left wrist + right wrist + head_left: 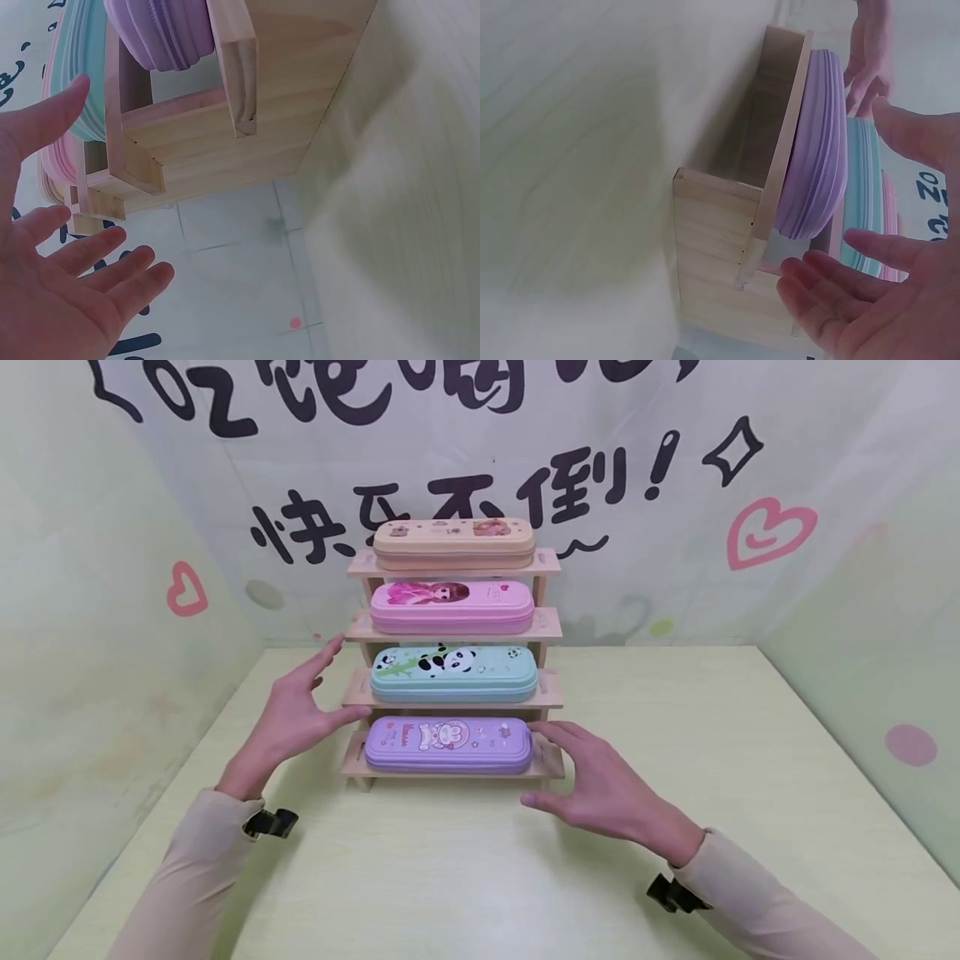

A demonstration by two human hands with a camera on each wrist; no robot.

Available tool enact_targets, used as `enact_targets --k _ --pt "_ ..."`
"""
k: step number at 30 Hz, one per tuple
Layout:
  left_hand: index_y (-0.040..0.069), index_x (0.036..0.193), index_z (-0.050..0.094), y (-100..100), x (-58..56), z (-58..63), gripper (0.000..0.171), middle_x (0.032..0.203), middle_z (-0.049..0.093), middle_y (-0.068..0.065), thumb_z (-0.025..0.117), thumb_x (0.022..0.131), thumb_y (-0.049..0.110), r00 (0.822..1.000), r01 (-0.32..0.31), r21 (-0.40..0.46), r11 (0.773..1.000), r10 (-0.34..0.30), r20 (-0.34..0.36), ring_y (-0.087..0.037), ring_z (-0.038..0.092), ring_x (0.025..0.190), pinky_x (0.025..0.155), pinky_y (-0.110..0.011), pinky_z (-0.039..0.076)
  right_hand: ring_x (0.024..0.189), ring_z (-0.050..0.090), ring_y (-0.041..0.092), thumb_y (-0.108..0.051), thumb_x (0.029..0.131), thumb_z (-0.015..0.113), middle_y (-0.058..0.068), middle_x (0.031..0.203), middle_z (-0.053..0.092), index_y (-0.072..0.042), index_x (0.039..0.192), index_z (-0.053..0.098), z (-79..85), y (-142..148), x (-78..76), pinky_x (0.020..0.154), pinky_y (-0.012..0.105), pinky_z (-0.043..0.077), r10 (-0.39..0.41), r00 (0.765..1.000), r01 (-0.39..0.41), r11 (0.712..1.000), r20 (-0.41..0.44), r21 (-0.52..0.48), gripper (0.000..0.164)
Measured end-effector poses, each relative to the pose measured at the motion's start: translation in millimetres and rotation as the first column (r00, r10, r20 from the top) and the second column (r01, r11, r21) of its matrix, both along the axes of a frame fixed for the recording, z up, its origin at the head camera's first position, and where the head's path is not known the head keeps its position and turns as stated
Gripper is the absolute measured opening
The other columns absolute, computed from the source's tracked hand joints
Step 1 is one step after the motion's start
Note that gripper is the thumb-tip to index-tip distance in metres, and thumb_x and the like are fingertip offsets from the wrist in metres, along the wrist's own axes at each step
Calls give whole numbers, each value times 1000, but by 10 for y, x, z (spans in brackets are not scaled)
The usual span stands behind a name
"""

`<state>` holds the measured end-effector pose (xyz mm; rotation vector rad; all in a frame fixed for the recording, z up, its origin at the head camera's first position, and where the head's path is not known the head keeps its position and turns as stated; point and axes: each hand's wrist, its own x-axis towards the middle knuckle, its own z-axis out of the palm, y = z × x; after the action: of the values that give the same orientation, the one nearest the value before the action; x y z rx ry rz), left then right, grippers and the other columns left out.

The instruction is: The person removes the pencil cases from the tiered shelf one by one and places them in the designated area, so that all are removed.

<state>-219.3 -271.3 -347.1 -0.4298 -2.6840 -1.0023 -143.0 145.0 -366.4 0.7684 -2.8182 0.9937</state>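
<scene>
Along the lowest tier [549, 767] of a wooden rack [547, 625], presumably stepped for visibility, a purple zippered pencil case [450, 747] is lying between the left hand [294, 712] and right hand [602, 785], both relaxed and gripping nothing.

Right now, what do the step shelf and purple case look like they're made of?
The step shelf looks like pale, matte wood, because grain streaks show on its side. The purple case looks smooth and satiny, maybe plastic or faux leather: its rounded edges show no wrinkles.
</scene>
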Motion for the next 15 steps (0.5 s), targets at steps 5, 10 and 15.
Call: enact_targets --k 5,10,15 --pt "25 169 25 25 -20 3 112 169 34 -11 94 82 34 1000 16 7 1000 -16 6 -38 34 153 118 -62 41 142 50 35 -38 80 93 8 153 55 -10 154 53 -10 -21 -26 116 58 45 6 1000 -6 1000 4 -15 90" --pt "29 169 24 31 -53 -19 113 169 34 -9 95 81 33 1000 18 14 1000 -18 20 -35 35 153 118 -60 41 140 51 35 -35 81 93 9 151 57 -8 153 54 -38 -52 -79 115 57 46 8 1000 -9 1000 -9 -29 86" --pt "30 169 25 43 -92 -33 113 169 34 -6 96 81 29 999 32 20 999 -33 23 -34 36 152 118 -59 42 139 53 33 -31 83 92 10 150 58 -6 152 54 -37 -94 -135 116 55 46 16 1000 -16 999 -9 -46 83"
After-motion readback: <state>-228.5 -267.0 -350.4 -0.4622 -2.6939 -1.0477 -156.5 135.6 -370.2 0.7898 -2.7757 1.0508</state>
